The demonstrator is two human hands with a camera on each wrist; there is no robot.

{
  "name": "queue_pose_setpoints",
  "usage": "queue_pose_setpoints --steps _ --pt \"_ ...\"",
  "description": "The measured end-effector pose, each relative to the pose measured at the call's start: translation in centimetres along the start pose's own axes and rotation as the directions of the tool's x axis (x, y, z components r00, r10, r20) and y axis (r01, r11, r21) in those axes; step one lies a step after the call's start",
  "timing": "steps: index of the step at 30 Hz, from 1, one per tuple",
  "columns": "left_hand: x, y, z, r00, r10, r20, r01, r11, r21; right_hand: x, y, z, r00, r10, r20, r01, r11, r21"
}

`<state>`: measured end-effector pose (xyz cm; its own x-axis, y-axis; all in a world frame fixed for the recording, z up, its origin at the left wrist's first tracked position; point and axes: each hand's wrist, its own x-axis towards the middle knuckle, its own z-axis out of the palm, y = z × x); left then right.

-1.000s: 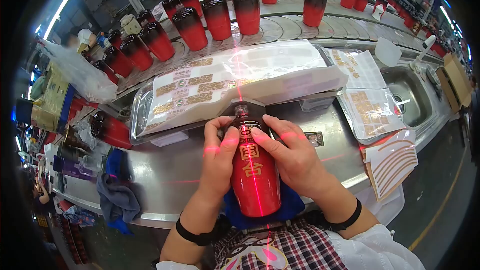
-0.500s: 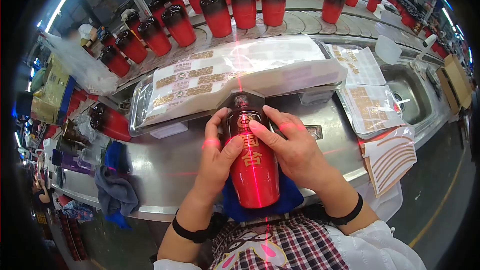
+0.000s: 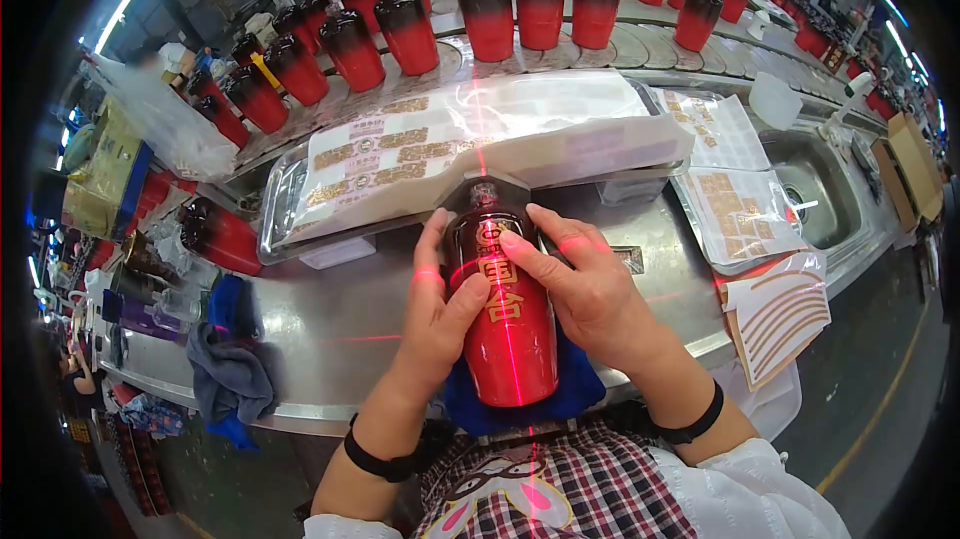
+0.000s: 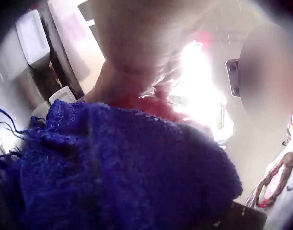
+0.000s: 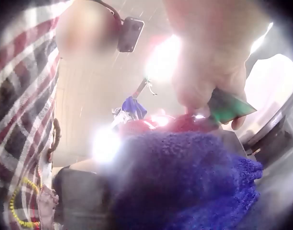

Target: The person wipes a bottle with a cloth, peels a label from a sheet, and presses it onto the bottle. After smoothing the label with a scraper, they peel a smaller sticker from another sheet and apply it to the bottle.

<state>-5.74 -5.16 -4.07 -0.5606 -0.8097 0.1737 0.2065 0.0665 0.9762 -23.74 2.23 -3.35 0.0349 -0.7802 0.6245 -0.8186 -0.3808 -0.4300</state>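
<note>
A red bottle (image 3: 510,364) with a black shoulder and gold characters lies on a blue towel (image 3: 580,394), its neck pointing away from me. My left hand (image 3: 435,314) grips its left side, with the thumb on the front beside the lettering. On the opposite side my right hand (image 3: 595,289) holds the bottle, its thumb laid over the upper gold characters. Behind the neck sits a grey angular rest (image 3: 515,189). Red laser lines cross the bottle and both hands. In both wrist views the blue towel (image 4: 137,167) hides most of the bottle.
Sheets of gold labels (image 3: 400,154) lie on a long tray beyond the bottle; more label sheets (image 3: 735,214) are at right, near a sink (image 3: 825,199). Red-black bottles (image 3: 485,24) line the curved conveyor (image 3: 640,59). At left are a lying bottle (image 3: 220,236) and a grey cloth (image 3: 228,369).
My left thumb has slid slightly down the bottle's front; the right hand keeps its place on the bottle. Along the conveyor the bottles have shifted to the right.
</note>
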Motion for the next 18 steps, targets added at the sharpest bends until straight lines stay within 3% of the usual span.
queue_pose_setpoints --steps 1,2,3,4,7,10,14,17,18 --pt "-0.1 0.0 0.2 0.999 0.037 -0.034 -0.036 0.999 0.025 0.0 0.1 0.0 1.000 -0.007 -0.005 0.007 1.000 0.001" --pt "0.0 0.7 -0.2 0.970 0.235 0.055 -0.241 0.919 0.311 0.1 0.1 -0.1 1.000 -0.008 0.002 0.008 1.000 0.002" --pt "0.1 1.9 -1.0 0.900 0.388 0.197 -0.430 0.722 0.542 0.2 0.0 -0.2 1.000 -0.005 0.010 0.005 1.000 0.001" --pt "0.1 2.9 -1.3 0.798 0.476 0.368 -0.578 0.435 0.690 0.1 0.0 -0.4 1.000 0.000 0.020 0.000 1.000 0.001" --pt "-0.4 4.2 -0.8 0.788 0.324 0.524 -0.588 0.140 0.797 0.5 0.2 -1.4 1.000 -0.023 0.006 0.023 1.000 0.005" --pt "-0.4 4.1 -1.2 0.772 0.316 0.552 -0.588 0.024 0.808 2.7 -0.4 -2.9 0.957 0.271 -0.104 -0.222 0.913 0.342" --pt "-0.3 3.9 -1.5 0.754 0.326 0.570 -0.608 0.021 0.793 6.6 1.0 -2.8 0.952 0.242 0.189 -0.301 0.860 0.411" --pt "-0.1 3.9 -1.8 0.746 0.333 0.577 -0.614 0.010 0.789 6.9 3.3 -3.0 0.889 0.424 0.175 -0.454 0.868 0.200" --pt "0.0 3.9 -1.8 0.741 0.336 0.581 -0.620 0.008 0.785 6.8 3.3 -3.3 0.837 0.500 0.221 -0.547 0.761 0.349"
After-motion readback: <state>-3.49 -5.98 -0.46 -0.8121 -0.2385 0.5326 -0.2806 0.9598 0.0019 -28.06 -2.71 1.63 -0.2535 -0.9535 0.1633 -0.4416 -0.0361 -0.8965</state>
